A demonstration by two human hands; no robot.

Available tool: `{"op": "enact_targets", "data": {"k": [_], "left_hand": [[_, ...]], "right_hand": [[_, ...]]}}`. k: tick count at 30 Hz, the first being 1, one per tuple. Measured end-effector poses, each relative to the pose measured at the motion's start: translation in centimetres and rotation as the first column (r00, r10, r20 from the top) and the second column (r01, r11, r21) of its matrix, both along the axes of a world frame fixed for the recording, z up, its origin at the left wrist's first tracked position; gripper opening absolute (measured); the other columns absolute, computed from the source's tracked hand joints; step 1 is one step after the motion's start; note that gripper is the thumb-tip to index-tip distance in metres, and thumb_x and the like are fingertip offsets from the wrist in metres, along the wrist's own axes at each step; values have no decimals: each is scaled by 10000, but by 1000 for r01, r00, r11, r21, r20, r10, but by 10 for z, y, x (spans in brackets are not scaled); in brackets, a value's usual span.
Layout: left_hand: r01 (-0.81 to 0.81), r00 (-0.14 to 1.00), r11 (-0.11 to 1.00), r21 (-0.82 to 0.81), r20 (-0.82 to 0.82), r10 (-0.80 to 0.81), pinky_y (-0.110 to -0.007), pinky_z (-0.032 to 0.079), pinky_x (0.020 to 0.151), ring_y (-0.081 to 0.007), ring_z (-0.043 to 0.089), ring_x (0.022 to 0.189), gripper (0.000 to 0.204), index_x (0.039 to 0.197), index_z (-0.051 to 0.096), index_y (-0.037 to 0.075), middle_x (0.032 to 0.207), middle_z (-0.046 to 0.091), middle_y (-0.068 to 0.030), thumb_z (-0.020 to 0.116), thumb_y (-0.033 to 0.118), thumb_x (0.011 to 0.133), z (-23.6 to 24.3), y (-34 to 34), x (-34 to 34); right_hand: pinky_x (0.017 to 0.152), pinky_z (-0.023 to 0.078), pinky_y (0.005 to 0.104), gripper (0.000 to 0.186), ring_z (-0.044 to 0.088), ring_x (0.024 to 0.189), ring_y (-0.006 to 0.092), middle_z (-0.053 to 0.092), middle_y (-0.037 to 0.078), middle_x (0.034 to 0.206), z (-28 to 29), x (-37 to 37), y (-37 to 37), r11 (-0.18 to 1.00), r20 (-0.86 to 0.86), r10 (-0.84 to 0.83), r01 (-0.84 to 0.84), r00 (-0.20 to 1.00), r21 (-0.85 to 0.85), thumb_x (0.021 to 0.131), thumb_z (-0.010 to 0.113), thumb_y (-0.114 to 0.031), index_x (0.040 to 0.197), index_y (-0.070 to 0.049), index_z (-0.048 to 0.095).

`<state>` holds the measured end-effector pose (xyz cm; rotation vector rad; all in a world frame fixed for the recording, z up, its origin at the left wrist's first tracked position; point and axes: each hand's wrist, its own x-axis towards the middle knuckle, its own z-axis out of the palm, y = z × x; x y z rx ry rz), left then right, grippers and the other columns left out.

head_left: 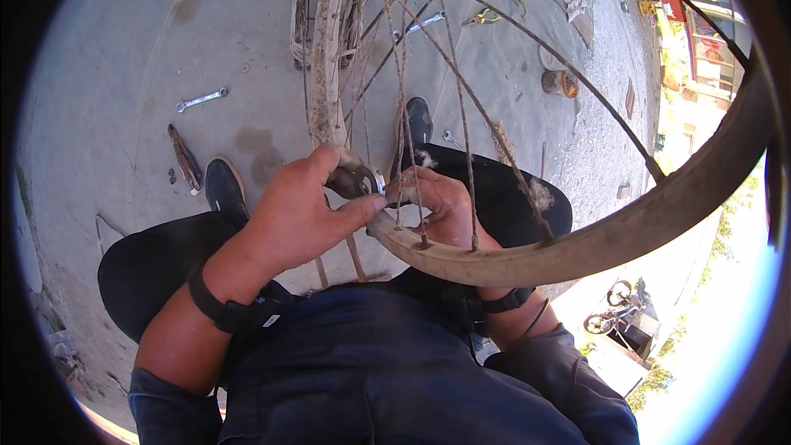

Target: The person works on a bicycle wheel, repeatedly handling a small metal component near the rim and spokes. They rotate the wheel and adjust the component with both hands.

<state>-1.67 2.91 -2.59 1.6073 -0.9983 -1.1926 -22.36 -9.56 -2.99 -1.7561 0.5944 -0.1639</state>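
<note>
A bare bicycle wheel rim [511, 268] with rusty spokes [468, 148] stands in front of me, its near edge at my hands. My left hand [284, 210] curls round a small dark rounded piece with a silvery edge [354, 183], its thumb pressed toward the rim. I cannot tell the kind of that piece. On the other side of some spokes, my right hand [445, 202] is closed, its bent fingertips meeting the silvery edge and the rim. Spokes cross in front of those fingers and partly hide what they pinch.
On the concrete floor lie a combination wrench [202, 100], worn pliers [184, 156], another wrench [420, 26] and yellow-handled pliers [482, 17]. A rusty can [560, 83] stands to the right. Another bicycle wheel [323, 58] rises ahead. My knees are on either side of the work.
</note>
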Motion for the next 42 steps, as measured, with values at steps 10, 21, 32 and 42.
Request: {"op": "enact_targets", "data": {"k": [10,21,32,42], "left_hand": [[48,996,999,-2,-78,-48,-387,579,822,-320,750,912,383,1071,611,-24,958,740,-192,822,217,862,-1,-1,3],[78,997,997,-9,4,-78,-405,576,799,-340,743,899,382,1062,612,-10,947,742,-185,811,251,868,-2,-1,3],[78,997,997,28,-2,-78,-409,574,780,-346,743,881,439,1035,619,-11,919,746,-173,820,343,868,1,-3,4],[63,998,998,18,-20,-63,-415,569,781,-348,735,878,393,1023,622,-8,924,736,-183,799,309,873,2,-4,2]], "right_hand": [[795,568,385,390,705,903,317,745,120,995,-3,-2,-8,983,34,113,-106,993,-151,672,893,-88,1009,-17,710],[738,548,383,402,681,852,318,730,108,947,3,0,-1,1000,-18,-3,3,1000,-23,646,890,-91,992,-12,702],[754,539,350,389,649,851,293,707,92,918,11,4,-1,998,-21,37,-38,999,-54,653,835,-51,1023,-22,716],[825,534,349,442,656,933,262,716,85,968,5,-2,0,997,-50,-20,23,999,72,625,814,40,1053,-12,718]]}}
